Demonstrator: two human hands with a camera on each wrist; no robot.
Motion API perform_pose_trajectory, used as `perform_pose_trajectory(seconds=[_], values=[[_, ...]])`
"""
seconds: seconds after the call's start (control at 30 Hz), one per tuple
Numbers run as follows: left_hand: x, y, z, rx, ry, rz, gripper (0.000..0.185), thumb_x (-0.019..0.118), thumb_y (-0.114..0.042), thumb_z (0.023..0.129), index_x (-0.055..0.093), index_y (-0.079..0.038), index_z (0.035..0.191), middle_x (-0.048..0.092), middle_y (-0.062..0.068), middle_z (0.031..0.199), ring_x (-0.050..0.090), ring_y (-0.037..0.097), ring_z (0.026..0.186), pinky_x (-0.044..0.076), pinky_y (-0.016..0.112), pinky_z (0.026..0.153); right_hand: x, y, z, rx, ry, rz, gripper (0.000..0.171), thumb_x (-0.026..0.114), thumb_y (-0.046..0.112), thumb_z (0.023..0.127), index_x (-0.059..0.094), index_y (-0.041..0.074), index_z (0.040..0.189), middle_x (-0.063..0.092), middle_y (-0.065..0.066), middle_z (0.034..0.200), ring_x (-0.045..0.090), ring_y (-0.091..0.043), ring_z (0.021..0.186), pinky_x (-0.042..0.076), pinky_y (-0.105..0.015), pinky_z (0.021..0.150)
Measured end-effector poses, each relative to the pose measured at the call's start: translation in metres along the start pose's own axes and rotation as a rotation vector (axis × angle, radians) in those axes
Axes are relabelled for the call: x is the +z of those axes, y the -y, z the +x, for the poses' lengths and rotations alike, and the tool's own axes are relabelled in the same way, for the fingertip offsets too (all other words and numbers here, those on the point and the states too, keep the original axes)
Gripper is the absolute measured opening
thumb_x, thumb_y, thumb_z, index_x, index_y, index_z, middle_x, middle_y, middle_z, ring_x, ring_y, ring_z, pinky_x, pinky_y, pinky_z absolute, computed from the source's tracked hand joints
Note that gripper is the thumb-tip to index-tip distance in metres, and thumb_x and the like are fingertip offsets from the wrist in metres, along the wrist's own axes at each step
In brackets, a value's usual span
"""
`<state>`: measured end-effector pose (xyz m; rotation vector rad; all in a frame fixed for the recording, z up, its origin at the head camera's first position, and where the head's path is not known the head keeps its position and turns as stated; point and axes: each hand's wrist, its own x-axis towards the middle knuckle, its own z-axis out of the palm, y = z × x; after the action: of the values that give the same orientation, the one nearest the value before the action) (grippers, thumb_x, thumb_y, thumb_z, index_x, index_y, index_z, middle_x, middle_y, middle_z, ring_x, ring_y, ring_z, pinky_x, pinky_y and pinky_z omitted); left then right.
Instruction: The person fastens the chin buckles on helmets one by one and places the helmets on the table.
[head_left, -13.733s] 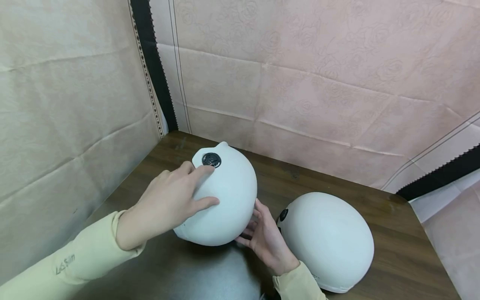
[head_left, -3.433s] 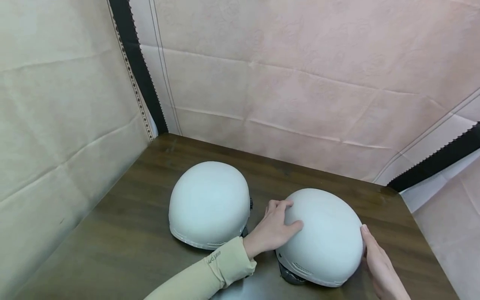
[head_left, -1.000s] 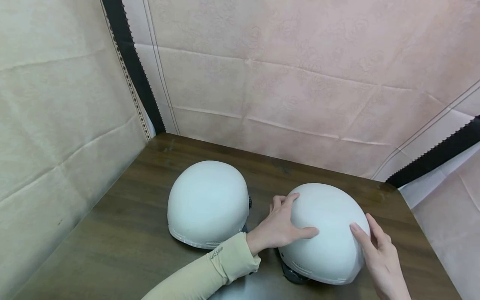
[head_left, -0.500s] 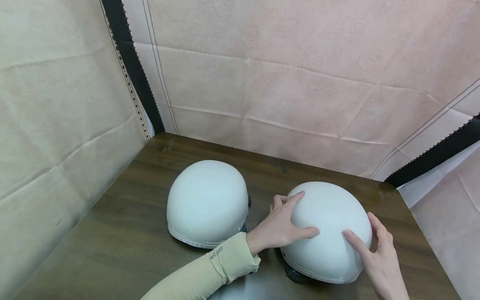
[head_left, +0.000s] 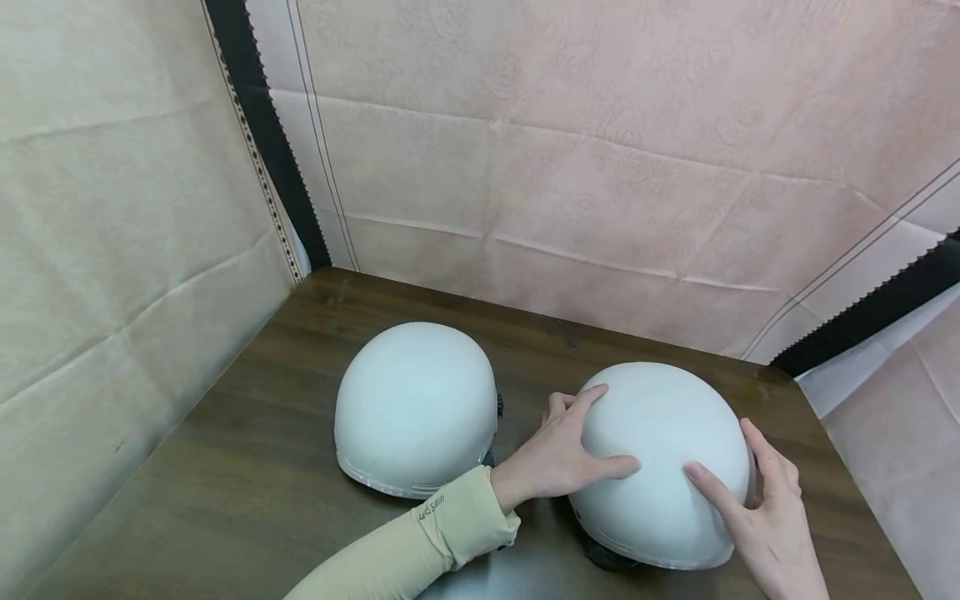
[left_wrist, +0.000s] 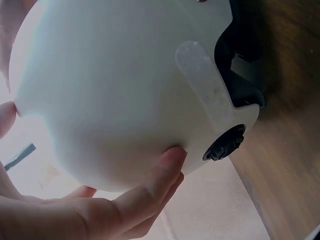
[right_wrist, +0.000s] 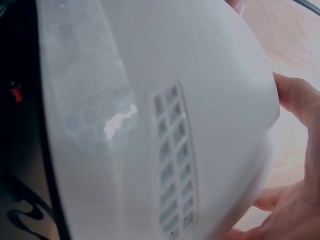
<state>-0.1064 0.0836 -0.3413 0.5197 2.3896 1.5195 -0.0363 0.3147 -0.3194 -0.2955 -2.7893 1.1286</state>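
Two white helmets sit on a dark wooden table (head_left: 300, 350). The left helmet (head_left: 416, 400) lies dome up, untouched. Both hands hold the right helmet (head_left: 663, 450) between them. My left hand (head_left: 566, 450) grips its left side, thumb across the shell and fingers curled round the far edge. My right hand (head_left: 761, 508) cups the right side, with the forefinger laid on the dome. In the left wrist view the helmet (left_wrist: 115, 85) is tipped, its rim and a black side stud (left_wrist: 223, 144) clear of the table. The right wrist view shows the shell's vent grid (right_wrist: 175, 160).
Pale fabric walls (head_left: 562, 150) close in the table on the left and at the back. The table's right edge (head_left: 847, 467) lies just beyond the right helmet. Bare wood shows at the front left (head_left: 187, 500).
Long before, both hands held the left helmet tipped up; it now lies dome up. Over the last second the right hand slid further onto the right helmet, which tilted and shifted slightly right.
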Motion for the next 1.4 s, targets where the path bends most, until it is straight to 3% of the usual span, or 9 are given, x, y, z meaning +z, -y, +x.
perform_pose_trajectory(seconds=[0.2, 0.5, 0.83, 1.07, 1.4], values=[[0.0, -0.001, 0.0, 0.003, 0.001, -0.004, 0.087, 0.067, -0.064, 0.072, 0.023, -0.042, 0.144, 0.033, 0.003, 0.126, 0.044, 0.026, 0.112, 0.044, 0.042, 0.084, -0.001, 0.004, -0.001, -0.024, -0.026, -0.011, 0.088, 0.066, 0.041, 0.086, 0.01, 0.026, 0.152, 0.015, -0.028, 0.144, 0.033, -0.05, 0.114, 0.038, -0.071, 0.075], [0.001, 0.0, 0.001, -0.001, 0.021, -0.031, 0.09, 0.065, -0.065, 0.073, 0.019, -0.041, 0.146, 0.032, 0.005, 0.128, 0.045, 0.025, 0.112, 0.044, 0.041, 0.085, -0.002, 0.012, -0.002, -0.068, -0.084, -0.01, 0.085, 0.071, 0.038, 0.083, 0.02, 0.031, 0.15, 0.016, -0.019, 0.149, 0.016, -0.041, 0.128, 0.034, -0.071, 0.077], [-0.001, 0.0, -0.001, -0.026, 0.042, -0.03, 0.091, 0.065, -0.065, 0.073, 0.017, -0.04, 0.146, 0.032, 0.005, 0.127, 0.05, 0.023, 0.106, 0.044, 0.039, 0.084, -0.002, 0.018, -0.003, -0.085, -0.125, -0.023, 0.085, 0.074, 0.036, 0.081, 0.026, 0.026, 0.15, 0.021, -0.016, 0.148, 0.017, -0.039, 0.128, 0.034, -0.071, 0.077], [-0.001, -0.001, -0.003, -0.043, 0.065, -0.031, 0.092, 0.064, -0.065, 0.074, 0.013, -0.04, 0.147, 0.03, 0.005, 0.133, 0.052, 0.022, 0.105, 0.045, 0.039, 0.083, -0.002, 0.022, -0.006, -0.11, -0.166, -0.019, 0.082, 0.076, 0.034, 0.079, 0.031, 0.03, 0.148, 0.024, -0.01, 0.149, 0.016, -0.036, 0.131, 0.032, -0.069, 0.079], [-0.002, 0.0, -0.004, -0.049, 0.092, -0.044, 0.096, 0.065, -0.064, 0.075, 0.008, -0.037, 0.147, 0.025, 0.006, 0.14, 0.05, 0.021, 0.109, 0.044, 0.038, 0.085, -0.002, 0.028, -0.009, -0.179, -0.219, -0.057, 0.085, 0.08, 0.031, 0.075, 0.035, 0.026, 0.146, 0.026, -0.013, 0.147, 0.019, -0.037, 0.129, 0.029, -0.067, 0.079]])
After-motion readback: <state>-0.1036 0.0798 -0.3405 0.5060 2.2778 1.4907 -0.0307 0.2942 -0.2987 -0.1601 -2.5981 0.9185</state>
